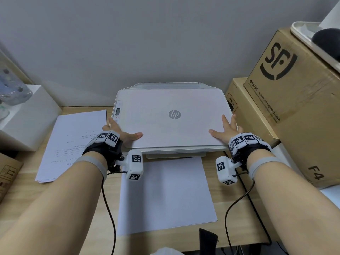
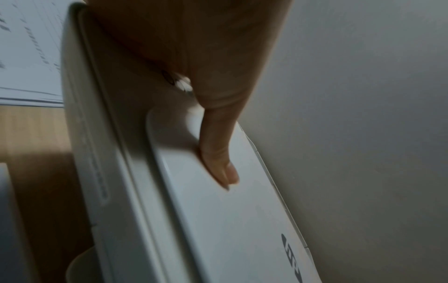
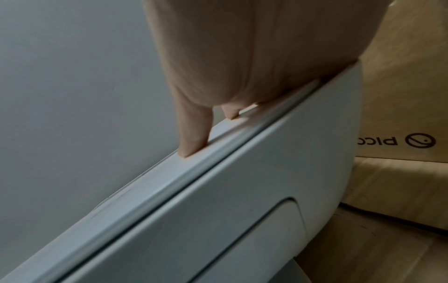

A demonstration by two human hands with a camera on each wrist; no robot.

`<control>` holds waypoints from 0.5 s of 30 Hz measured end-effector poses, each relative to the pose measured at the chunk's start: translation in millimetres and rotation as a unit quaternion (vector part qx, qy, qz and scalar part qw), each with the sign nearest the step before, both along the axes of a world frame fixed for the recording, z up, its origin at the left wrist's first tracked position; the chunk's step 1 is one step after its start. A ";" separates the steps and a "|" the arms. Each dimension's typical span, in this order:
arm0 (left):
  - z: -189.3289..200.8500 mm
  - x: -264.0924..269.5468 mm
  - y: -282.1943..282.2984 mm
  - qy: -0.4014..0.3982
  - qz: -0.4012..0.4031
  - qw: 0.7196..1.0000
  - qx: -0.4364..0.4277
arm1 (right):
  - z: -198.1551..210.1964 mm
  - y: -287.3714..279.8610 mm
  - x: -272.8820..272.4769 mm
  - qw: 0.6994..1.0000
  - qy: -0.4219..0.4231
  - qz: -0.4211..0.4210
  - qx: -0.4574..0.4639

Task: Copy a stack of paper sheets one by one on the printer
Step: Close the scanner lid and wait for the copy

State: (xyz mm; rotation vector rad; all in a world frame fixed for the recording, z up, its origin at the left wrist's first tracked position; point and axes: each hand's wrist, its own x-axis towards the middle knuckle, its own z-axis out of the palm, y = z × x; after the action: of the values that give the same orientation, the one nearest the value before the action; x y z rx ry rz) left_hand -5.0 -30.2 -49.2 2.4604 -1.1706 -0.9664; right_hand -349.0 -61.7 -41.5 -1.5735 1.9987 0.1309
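Both hands lie flat, fingers spread, on the closed HP printer lid [image 1: 171, 116]: left hand [image 1: 127, 136] at eight o'clock, right hand [image 1: 225, 130] at four. The light, hinged lid should lift by its front edge. The floppy paper stack [image 1: 73, 142] lies at nine o'clock.

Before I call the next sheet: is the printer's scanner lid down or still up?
Down. The white printer's flat scanner lid lies level on the body, both hands, left hand and right hand, spread on its front corners.
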 end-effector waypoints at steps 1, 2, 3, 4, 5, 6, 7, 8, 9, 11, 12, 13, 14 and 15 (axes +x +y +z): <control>0.2 0.1 0.0 -0.001 -0.001 1.000 0.002 | -0.4 0.2 0.1 1.000 0.000 0.000 0.000; 0.2 0.1 -0.1 -0.002 -0.001 1.000 0.004 | -0.2 0.4 0.0 1.000 0.000 0.000 0.000; -0.1 0.1 -0.3 -0.003 -0.001 1.000 0.004 | -0.3 0.5 0.0 1.000 0.000 0.000 0.000; -0.2 0.1 -0.5 -0.005 -0.002 1.000 0.003 | -0.2 0.7 -0.1 1.000 -0.002 0.000 0.000; 0.1 -0.1 -0.6 -0.007 -0.002 1.000 0.004 | 0.0 0.6 0.0 1.000 -0.003 0.000 -0.001; 0.1 -0.1 -0.7 -0.008 -0.003 1.000 0.005 | 0.2 0.8 0.0 1.000 -0.003 0.000 -0.001; -0.2 0.1 -0.7 -0.008 -0.004 1.000 0.007 | 0.2 0.8 0.0 1.000 -0.003 0.000 -0.001; -0.4 0.3 -0.8 -0.009 -0.005 1.000 0.008 | 0.2 1.0 0.0 1.000 -0.003 -0.001 -0.001; -0.4 0.5 -0.7 -0.009 -0.006 1.000 0.008 | 0.1 1.0 0.0 1.000 -0.004 -0.001 -0.001; -0.7 0.9 -0.8 -0.007 -0.005 1.000 0.007 | 0.1 1.1 0.0 1.000 -0.004 0.000 -0.002; -0.9 1.0 -0.8 -0.006 -0.003 1.000 0.006 | 0.2 1.1 -0.1 1.000 -0.004 0.000 -0.003; -1.0 1.0 -0.6 -0.006 -0.003 1.000 0.006 | 0.3 1.0 -0.1 1.000 -0.005 0.001 -0.003; -1.1 1.0 -0.5 -0.006 -0.003 1.000 0.006 | 0.3 0.9 -0.2 1.000 -0.005 0.001 -0.003; -1.2 0.9 -0.3 -0.006 -0.003 1.000 0.005 | 0.2 0.7 -0.3 1.000 -0.004 0.001 -0.003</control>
State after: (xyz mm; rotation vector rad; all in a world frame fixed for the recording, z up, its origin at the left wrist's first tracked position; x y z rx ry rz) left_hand -4.1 -30.5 -50.4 2.4737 -1.1814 -0.9631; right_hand -349.4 -61.0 -41.3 -1.5763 1.9927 0.1197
